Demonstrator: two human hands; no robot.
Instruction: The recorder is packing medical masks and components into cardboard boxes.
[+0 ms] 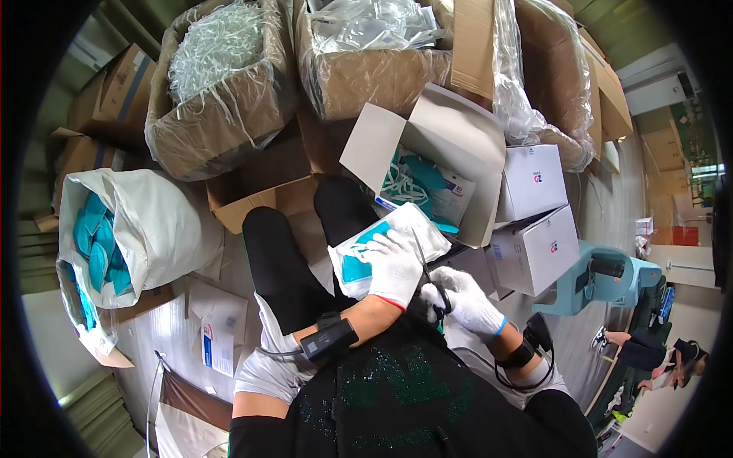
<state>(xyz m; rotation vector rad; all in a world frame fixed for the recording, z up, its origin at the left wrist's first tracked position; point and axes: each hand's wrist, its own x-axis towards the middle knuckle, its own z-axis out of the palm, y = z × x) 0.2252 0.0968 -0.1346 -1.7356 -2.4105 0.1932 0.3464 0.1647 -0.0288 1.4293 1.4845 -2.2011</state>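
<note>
A clear plastic packet of teal face masks [357, 269] lies over my lap, with white straps showing inside. My left hand [395, 271], in a white glove, rests across the packet with its fingers bent and holds it; the fingers' undersides are hidden. My right hand [467, 304], also gloved, is closed round the handles of black scissors [437, 295]. The scissor blades point away from me, beside the packet's right part. Just beyond, an open white carton [462, 137] holds loose teal masks [421, 174] and packets.
At left stands a white sack [168, 229] of teal masks. Plastic-lined cartons with white straps [217, 49] and clear bags [374, 27] stand ahead. White boxes [540, 248] are stacked at right near a teal plastic stool [603, 278]. Another person [653, 359] is farther right.
</note>
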